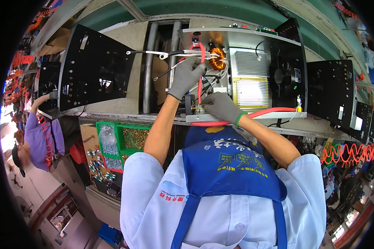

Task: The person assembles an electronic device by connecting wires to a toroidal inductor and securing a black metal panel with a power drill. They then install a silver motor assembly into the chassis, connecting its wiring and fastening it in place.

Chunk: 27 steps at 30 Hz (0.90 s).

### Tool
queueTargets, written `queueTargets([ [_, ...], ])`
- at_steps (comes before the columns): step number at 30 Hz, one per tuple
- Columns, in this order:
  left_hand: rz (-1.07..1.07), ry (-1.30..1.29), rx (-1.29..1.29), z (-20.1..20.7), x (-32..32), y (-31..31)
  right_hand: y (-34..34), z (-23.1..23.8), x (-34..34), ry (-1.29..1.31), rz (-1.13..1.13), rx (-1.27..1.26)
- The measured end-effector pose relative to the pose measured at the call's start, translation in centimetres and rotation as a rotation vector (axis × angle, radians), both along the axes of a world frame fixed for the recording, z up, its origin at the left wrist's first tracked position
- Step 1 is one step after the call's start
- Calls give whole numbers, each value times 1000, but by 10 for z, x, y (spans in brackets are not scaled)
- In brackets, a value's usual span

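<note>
My left hand (pixel 187 78), in a grey glove, is closed at a thick red cable (pixel 202 53) that runs down through the open metal chassis (pixel 241 34). My right hand (pixel 222 106), gloved too, has its fingers bent together by the cable's lower end, at the near wall; what they pinch is hidden. White and black wires (pixel 176 53) with ring lugs stick out leftward past my left hand. Beyond the hands sits a copper-wound ring coil (pixel 217 58), beside a finned aluminium heat sink (pixel 250 63). A second red cable (pixel 264 112) lies along the near edge below my right wrist.
Black panelled units stand left (pixel 96 72) and right (pixel 330 89) of the chassis. Metal rollers (pixel 150 66) run beneath. Green bins (pixel 119 140) of small fasteners sit at the near left. Another person (pixel 41 135) works at far left. Red coiled hoses (pixel 353 154) hang at right.
</note>
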State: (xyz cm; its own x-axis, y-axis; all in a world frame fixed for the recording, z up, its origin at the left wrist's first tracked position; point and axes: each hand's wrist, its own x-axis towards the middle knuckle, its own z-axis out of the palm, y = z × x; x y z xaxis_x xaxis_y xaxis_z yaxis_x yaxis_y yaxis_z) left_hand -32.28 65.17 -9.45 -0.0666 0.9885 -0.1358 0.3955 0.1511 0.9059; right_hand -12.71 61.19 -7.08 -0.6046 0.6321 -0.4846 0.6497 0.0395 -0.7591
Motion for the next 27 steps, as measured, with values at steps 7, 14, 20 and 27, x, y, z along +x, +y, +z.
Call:
queueTargets([
  [7,58,184,120,5,1,-1,4,5,-8,-60,49,53],
  [14,49,251,104,0,1,2,0,5,-18,25,90,43],
  [20,131,76,92,-3,0,-2,6,-3,-13,134,88,-32],
  [27,121,-51,18,-8,-2,-1,16,-3,-21,87,154,-195],
])
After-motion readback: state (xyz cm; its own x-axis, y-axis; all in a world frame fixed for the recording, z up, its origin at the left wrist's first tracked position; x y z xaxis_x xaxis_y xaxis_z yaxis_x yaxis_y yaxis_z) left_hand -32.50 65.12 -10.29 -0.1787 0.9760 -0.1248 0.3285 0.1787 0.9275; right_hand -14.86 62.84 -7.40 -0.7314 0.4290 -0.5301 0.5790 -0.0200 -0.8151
